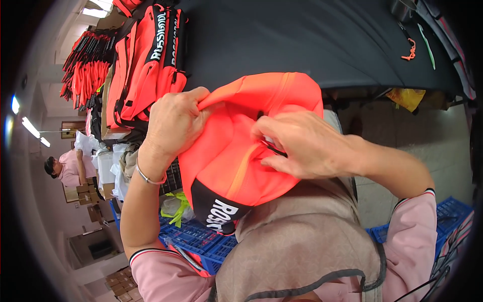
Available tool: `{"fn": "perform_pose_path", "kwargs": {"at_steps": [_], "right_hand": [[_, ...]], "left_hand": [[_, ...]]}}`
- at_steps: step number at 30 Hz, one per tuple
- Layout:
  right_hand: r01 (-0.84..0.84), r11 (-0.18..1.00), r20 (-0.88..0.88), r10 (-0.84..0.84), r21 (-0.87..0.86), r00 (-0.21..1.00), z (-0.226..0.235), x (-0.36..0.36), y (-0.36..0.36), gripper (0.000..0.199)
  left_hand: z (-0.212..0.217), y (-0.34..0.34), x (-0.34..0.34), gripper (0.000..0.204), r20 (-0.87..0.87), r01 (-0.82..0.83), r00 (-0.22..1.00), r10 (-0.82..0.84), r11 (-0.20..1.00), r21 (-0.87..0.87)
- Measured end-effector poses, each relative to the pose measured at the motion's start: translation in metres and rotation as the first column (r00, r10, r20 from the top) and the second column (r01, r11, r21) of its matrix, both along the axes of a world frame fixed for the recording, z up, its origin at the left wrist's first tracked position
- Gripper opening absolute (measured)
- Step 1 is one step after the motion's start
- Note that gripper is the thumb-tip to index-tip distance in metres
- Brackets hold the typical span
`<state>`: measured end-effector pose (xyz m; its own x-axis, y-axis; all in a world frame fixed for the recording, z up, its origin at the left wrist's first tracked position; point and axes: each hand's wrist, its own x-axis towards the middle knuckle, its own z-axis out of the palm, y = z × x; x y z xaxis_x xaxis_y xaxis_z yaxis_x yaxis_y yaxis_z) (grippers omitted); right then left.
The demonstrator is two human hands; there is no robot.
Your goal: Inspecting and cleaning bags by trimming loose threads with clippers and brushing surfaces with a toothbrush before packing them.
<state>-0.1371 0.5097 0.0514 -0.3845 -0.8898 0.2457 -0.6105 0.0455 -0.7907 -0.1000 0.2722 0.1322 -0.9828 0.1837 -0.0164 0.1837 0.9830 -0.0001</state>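
A bright orange-red fabric bag (214, 143) with a black panel and white lettering is held up in front of me, over my brown apron (302, 236). My left hand (176, 121) is closed on the bag's upper left edge, fingers folded over the cloth. At the bag's middle right, my right hand (314, 143) is closed with thumb and fingers pinched around a small dark item (275, 149). A shiny spot shows on this item, but the fingers cover most of it. Beside those fingertips, folds hide part of the bag's surface.
Matching orange-red bags (136, 65) are stacked at the left of a black-covered table (282, 40). An orange cord (411, 49) and a pale green stick (426, 45) lie at its far right. Blue crates (201, 239) stand beside me. Another person (70, 166) is off left.
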Motion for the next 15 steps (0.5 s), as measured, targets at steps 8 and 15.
{"fn": "perform_pose_path", "kwargs": {"at_steps": [8, 15], "right_hand": [[0.153, 0.983, -0.041, -0.157, -0.1, 0.987, 0.022, 0.031, 0.05, 0.03], [0.22, 0.929, -0.451, -0.067, 0.297, 0.89, 0.011, 0.01, 0.014, 0.018]], "left_hand": [[-0.002, -0.035, -0.009, 0.019, -0.046, -0.217, 0.969, 0.244, 0.92, 0.326], [-0.005, 0.012, -0.016, 0.018, -0.05, -0.132, 0.99, 0.136, 0.989, 0.07]]}}
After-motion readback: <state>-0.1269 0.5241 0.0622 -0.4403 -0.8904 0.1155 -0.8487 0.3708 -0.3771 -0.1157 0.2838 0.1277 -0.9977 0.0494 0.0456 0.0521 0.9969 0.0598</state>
